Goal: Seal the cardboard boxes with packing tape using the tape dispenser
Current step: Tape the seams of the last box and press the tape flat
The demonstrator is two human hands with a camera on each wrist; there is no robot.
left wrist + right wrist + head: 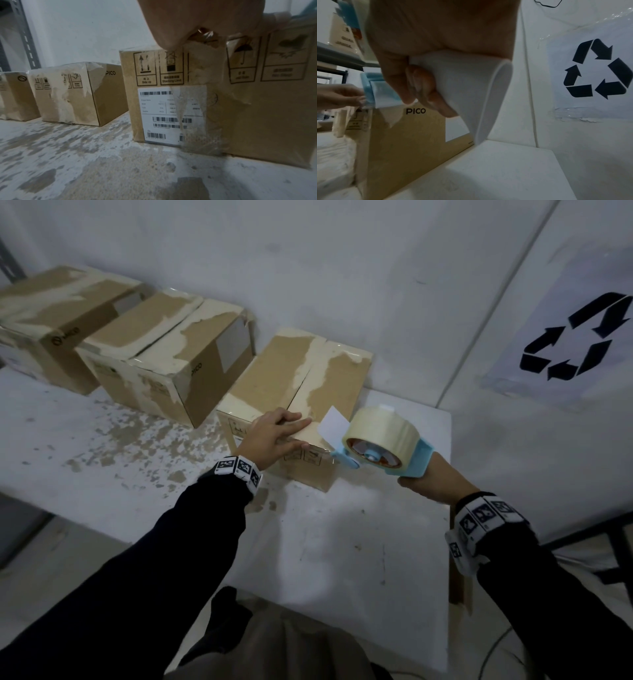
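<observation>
Three brown cardboard boxes stand in a row on the white table [325,542]. On the top front edge of the nearest box [274,385] [257,115] [412,142] my left hand [274,434] [197,20] lies flat with straight fingers, the thumb on the front face. My right hand [430,482] [428,67] grips the handle of a light blue tape dispenser [383,440] [382,92] loaded with a clear tape roll. The dispenser's front end meets the box's top front corner, just right of my left fingertips. A white flap rises above that end.
The middle box [171,361] [73,93] and the far box [54,320] [13,94] sit to the left, both patched with old torn tape. The worn table reaches the white wall behind. A recycling sign [575,337] [595,67] hangs on the right wall.
</observation>
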